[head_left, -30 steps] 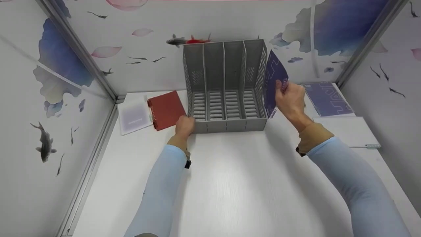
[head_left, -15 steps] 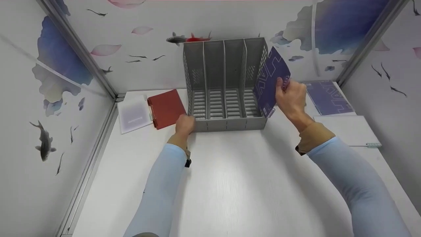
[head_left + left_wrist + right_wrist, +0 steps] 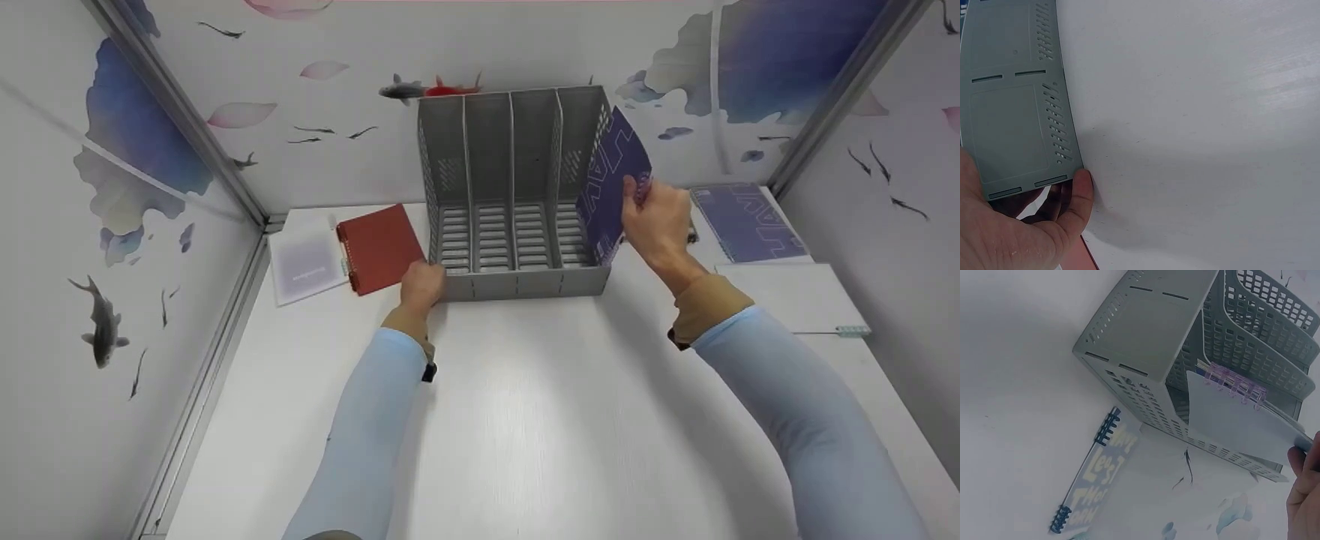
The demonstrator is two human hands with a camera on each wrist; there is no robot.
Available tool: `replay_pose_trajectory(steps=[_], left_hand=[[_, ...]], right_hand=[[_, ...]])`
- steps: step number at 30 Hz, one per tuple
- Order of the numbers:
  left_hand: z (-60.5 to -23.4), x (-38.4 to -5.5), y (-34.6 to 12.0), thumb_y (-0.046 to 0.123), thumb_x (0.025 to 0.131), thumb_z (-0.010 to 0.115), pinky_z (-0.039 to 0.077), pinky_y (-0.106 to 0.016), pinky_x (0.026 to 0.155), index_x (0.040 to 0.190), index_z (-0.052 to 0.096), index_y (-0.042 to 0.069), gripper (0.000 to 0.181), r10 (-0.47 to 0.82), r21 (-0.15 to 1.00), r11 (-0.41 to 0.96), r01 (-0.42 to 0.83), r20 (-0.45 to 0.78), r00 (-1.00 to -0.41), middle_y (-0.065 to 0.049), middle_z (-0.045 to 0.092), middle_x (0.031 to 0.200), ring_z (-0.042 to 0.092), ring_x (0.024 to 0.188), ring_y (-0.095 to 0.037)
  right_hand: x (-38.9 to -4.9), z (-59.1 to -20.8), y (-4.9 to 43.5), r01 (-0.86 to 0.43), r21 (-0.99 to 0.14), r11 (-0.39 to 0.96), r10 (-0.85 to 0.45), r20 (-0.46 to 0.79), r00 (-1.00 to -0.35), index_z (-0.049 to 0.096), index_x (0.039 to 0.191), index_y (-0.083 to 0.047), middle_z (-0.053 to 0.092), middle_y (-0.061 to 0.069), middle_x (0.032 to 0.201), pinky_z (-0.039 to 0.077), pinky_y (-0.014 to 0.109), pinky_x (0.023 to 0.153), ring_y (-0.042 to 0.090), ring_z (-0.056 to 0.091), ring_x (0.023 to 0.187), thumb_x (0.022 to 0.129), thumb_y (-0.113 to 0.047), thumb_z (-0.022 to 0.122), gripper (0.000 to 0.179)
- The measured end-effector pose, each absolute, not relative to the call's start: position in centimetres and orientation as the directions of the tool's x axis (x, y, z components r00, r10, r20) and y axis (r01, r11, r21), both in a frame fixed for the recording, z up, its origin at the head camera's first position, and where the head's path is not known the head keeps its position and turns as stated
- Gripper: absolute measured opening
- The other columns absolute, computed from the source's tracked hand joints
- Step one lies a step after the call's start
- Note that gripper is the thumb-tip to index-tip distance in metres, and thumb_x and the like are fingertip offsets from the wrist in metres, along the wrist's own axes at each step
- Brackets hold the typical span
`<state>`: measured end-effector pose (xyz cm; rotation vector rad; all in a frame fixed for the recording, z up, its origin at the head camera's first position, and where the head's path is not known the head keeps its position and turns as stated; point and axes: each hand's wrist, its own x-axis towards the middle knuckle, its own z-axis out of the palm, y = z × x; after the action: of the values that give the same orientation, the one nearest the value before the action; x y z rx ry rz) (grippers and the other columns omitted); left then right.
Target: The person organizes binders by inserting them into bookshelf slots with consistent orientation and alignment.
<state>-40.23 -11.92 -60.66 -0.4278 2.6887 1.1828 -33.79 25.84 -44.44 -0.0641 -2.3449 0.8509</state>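
Note:
A grey file organizer (image 3: 538, 286) with upright dividers stands against the back wall. My left hand (image 3: 422, 285) holds its front left corner; in the left wrist view, the thumb and fingers wrap the end of the organizer's front panel (image 3: 1008, 132). My right hand (image 3: 660, 221) pinches a purple spiral notebook (image 3: 606, 184) by its bound edge. The notebook stands upright, partly inside the rightmost compartment along the perforated side wall. From the right wrist, its pale back (image 3: 1235, 419) and pink coil (image 3: 1235, 385) show at the compartment's opening.
Left of the organizer lie a red notebook (image 3: 381, 249) and a pale notebook (image 3: 306, 264). To the right are another purple notebook (image 3: 750, 223) and a white one (image 3: 787, 296). A lettered notebook (image 3: 1100, 478) with dark binding lies beside the organizer's right side.
The purple notebook in my right hand has moved left, from beside the organizer's right wall into the rightmost compartment's opening. My left hand has stayed on the corner.

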Motion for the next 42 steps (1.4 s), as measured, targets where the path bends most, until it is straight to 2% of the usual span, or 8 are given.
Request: replay_pose_trajectory(steps=[3, 9, 15, 20, 25, 30, 34, 42], left_hand=[[-62.8, -41.7, -12.3, 0.030, 0.105, 0.047, 0.060, -0.046, 0.093, 0.120, 0.079, 0.005, 0.043, -0.201, 0.675, 0.660, -0.330, -0.265, -0.943, -0.013, 0.081, 0.122, 0.069, 0.103, -0.024], [-60.8, -40.3, -11.8, 0.029, 0.105, 0.048, 0.057, -0.041, 0.084, 0.115, 0.079, 0.006, 0.040, -0.213, 0.691, 0.633, -0.349, -0.278, -0.937, -0.008, 0.078, 0.110, 0.061, 0.095, -0.022], [-56.8, -37.7, -11.1, 0.025, 0.110, 0.046, 0.057, -0.046, 0.096, 0.129, 0.074, 0.000, 0.041, -0.191, 0.712, 0.590, -0.380, -0.334, -0.923, -0.014, 0.075, 0.121, 0.061, 0.105, -0.027], [-60.5, -40.4, -12.0, 0.030, 0.109, 0.048, 0.057, -0.043, 0.086, 0.122, 0.077, 0.005, 0.040, -0.189, 0.706, 0.614, -0.354, -0.305, -0.934, -0.009, 0.076, 0.112, 0.063, 0.099, -0.025], [-63.4, -42.5, -12.9, 0.032, 0.108, 0.049, 0.058, -0.043, 0.086, 0.124, 0.077, 0.007, 0.041, -0.164, 0.709, 0.618, -0.340, -0.306, -0.938, -0.010, 0.078, 0.118, 0.066, 0.101, -0.024], [-63.5, -42.5, -12.7, 0.029, 0.106, 0.047, 0.059, -0.042, 0.087, 0.116, 0.080, 0.005, 0.042, -0.169, 0.686, 0.654, -0.319, -0.278, -0.946, -0.011, 0.080, 0.115, 0.065, 0.097, -0.023], [-62.6, -41.9, -12.5, 0.028, 0.105, 0.048, 0.059, -0.042, 0.090, 0.123, 0.078, 0.004, 0.042, -0.191, 0.686, 0.645, -0.335, -0.281, -0.941, -0.011, 0.079, 0.120, 0.065, 0.099, -0.023], [-62.8, -41.9, -12.4, 0.030, 0.106, 0.047, 0.059, -0.045, 0.096, 0.133, 0.075, 0.003, 0.047, -0.190, 0.695, 0.633, -0.341, -0.287, -0.939, -0.014, 0.078, 0.131, 0.068, 0.107, -0.024]], right_hand=[[-34.2, -44.6, 25.7, -0.164, -0.595, 0.787, 0.241, 0.541, -0.806, 0.042, 0.064, -0.019, 0.046, -0.002, 0.058, 0.031, 0.039, 0.059, 0.029, 0.047, 0.062, 0.111, -0.026, 0.062, 0.052], [-34.8, -44.9, 25.6, -0.132, -0.592, 0.795, 0.252, 0.520, -0.816, 0.041, 0.065, -0.020, 0.055, 0.010, 0.064, 0.040, 0.051, 0.066, 0.037, 0.052, 0.068, 0.112, -0.031, 0.063, 0.053], [-35.3, -45.2, 25.4, -0.109, -0.616, 0.780, 0.268, 0.486, -0.832, 0.043, 0.068, -0.019, 0.057, 0.010, 0.069, 0.041, 0.049, 0.069, 0.036, 0.053, 0.072, 0.113, -0.033, 0.063, 0.051], [-35.7, -45.2, 25.1, -0.072, -0.641, 0.764, 0.285, 0.435, -0.854, 0.048, 0.072, -0.015, 0.063, 0.015, 0.075, 0.043, 0.049, 0.074, 0.037, 0.056, 0.077, 0.114, -0.036, 0.062, 0.048], [-36.0, -45.0, 24.5, -0.038, -0.662, 0.748, 0.300, 0.389, -0.871, 0.058, 0.079, -0.011, 0.078, 0.028, 0.086, 0.047, 0.047, 0.074, 0.043, 0.073, 0.085, 0.116, -0.040, 0.059, 0.047], [-35.8, -45.0, 23.8, -0.069, -0.643, 0.763, 0.296, 0.442, -0.847, 0.051, 0.071, -0.014, 0.066, 0.017, 0.072, 0.043, 0.047, 0.069, 0.037, 0.061, 0.075, 0.114, -0.037, 0.061, 0.049], [-35.6, -44.8, 23.2, -0.104, -0.616, 0.781, 0.281, 0.495, -0.822, 0.045, 0.068, -0.018, 0.059, 0.010, 0.067, 0.039, 0.046, 0.065, 0.033, 0.054, 0.069, 0.112, -0.033, 0.062, 0.049], [-34.9, -44.4, 21.9, -0.186, -0.578, 0.795, 0.207, 0.545, -0.812, 0.045, 0.069, -0.016, 0.059, 0.014, 0.066, 0.038, 0.046, 0.064, 0.034, 0.052, 0.066, 0.112, -0.028, 0.061, 0.047]])
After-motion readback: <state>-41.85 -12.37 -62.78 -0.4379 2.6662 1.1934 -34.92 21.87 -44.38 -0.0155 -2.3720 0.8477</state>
